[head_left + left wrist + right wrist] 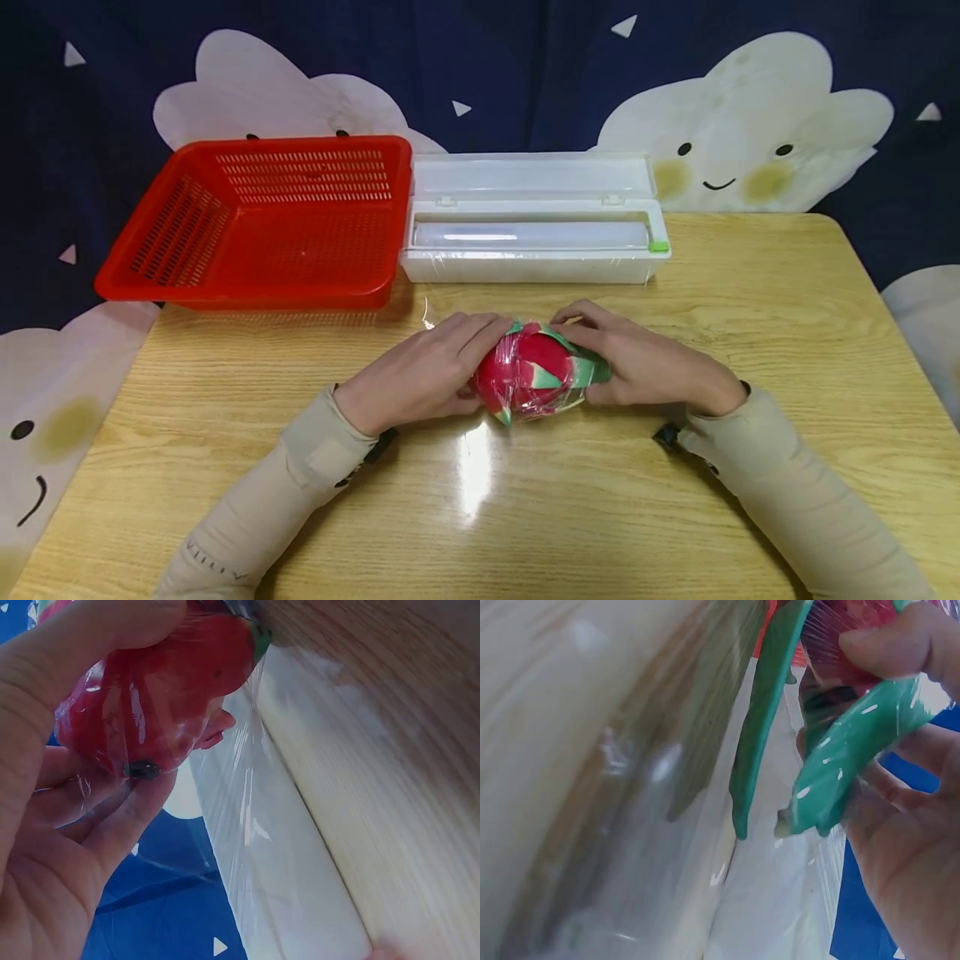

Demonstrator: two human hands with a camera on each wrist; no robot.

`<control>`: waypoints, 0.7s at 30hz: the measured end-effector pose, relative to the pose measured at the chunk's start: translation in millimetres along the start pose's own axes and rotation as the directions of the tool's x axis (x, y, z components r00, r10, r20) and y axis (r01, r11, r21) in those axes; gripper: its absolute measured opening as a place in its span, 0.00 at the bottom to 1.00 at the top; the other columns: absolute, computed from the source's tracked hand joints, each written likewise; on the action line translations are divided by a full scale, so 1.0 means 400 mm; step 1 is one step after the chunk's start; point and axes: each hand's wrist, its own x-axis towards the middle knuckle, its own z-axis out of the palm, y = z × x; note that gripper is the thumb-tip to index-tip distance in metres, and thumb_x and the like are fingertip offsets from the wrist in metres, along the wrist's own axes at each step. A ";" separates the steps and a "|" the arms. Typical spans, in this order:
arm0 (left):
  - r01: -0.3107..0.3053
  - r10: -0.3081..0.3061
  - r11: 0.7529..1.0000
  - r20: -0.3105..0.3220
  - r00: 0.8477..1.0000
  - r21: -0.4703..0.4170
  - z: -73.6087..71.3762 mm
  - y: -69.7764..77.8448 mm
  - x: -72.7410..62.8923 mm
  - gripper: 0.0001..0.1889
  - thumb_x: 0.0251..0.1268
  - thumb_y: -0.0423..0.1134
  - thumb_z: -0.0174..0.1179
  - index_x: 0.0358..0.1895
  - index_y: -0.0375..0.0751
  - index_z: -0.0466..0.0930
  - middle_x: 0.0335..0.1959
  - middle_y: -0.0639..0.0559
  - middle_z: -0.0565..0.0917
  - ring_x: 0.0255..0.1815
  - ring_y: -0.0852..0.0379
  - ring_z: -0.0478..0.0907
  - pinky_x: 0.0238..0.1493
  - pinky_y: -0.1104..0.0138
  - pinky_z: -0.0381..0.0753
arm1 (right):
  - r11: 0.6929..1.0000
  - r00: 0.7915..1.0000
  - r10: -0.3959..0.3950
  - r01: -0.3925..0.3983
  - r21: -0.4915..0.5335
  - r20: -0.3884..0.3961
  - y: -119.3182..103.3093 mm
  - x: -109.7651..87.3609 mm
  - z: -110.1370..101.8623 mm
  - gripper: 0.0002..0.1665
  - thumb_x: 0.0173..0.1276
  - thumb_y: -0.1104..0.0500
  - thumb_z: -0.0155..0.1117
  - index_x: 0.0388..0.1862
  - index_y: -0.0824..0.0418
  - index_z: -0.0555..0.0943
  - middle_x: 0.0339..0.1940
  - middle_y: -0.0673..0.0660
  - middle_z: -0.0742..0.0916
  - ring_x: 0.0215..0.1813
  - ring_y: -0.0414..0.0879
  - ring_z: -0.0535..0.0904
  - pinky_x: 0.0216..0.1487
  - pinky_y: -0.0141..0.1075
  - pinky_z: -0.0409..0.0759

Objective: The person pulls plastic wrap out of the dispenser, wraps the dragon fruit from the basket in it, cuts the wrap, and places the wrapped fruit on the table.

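A red dragon fruit [534, 371] with green-tipped scales is held over the wooden table, clear plastic film stretched shiny and creased across it. At its round red end my left hand [433, 367] grips it, the thumb on one side and the fingers curled behind, as the left wrist view shows. My right hand [637, 354] holds the other end, where long green scales [855, 757] stick out. In the right wrist view the thumb presses the film against the red skin. Loose film [244, 795] trails off the fruit in the left wrist view.
Behind the hands stands a white cling film box [532, 268], lid raised, with a film roll [525, 234] inside and a green slider [658, 247] at its right end. A red plastic basket [300, 293] adjoins it on the left. Patterned dark blue cloth [525, 75] hangs behind the table [540, 517].
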 end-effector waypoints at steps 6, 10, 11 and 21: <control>0.010 -0.010 1.000 0.013 1.000 -0.021 -0.004 -0.003 0.001 0.52 0.49 0.47 0.82 0.77 0.37 0.63 0.71 0.46 0.75 0.70 0.50 0.76 0.72 0.58 0.80 | 0.998 0.998 -0.033 0.030 -0.061 -0.047 0.004 0.000 0.000 0.48 0.49 0.57 0.81 0.71 0.63 0.77 0.67 0.54 0.77 0.66 0.48 0.73 0.64 0.46 0.83; 0.003 -0.002 1.000 0.006 1.000 -0.027 -0.006 -0.005 0.001 0.51 0.49 0.46 0.82 0.76 0.37 0.64 0.71 0.46 0.76 0.70 0.50 0.76 0.72 0.58 0.79 | 0.995 0.997 -0.040 0.034 -0.097 -0.063 0.005 0.000 0.001 0.47 0.48 0.56 0.81 0.70 0.62 0.78 0.66 0.55 0.79 0.67 0.50 0.71 0.63 0.47 0.82; 0.001 -0.001 1.000 0.004 1.000 -0.029 -0.006 -0.005 0.001 0.51 0.49 0.46 0.82 0.76 0.37 0.64 0.70 0.46 0.76 0.70 0.50 0.76 0.72 0.58 0.79 | 0.994 0.997 -0.038 0.032 -0.100 -0.062 0.005 0.000 0.002 0.47 0.48 0.56 0.81 0.70 0.62 0.78 0.66 0.55 0.79 0.66 0.50 0.72 0.63 0.47 0.82; 0.024 -0.022 0.996 0.027 0.999 -0.085 -0.006 -0.009 0.003 0.51 0.49 0.48 0.82 0.75 0.36 0.65 0.69 0.45 0.77 0.69 0.50 0.76 0.73 0.58 0.79 | 0.995 0.999 0.031 -0.034 -0.094 -0.038 -0.007 -0.004 0.001 0.45 0.51 0.58 0.80 0.71 0.62 0.78 0.64 0.59 0.82 0.63 0.52 0.79 0.61 0.47 0.86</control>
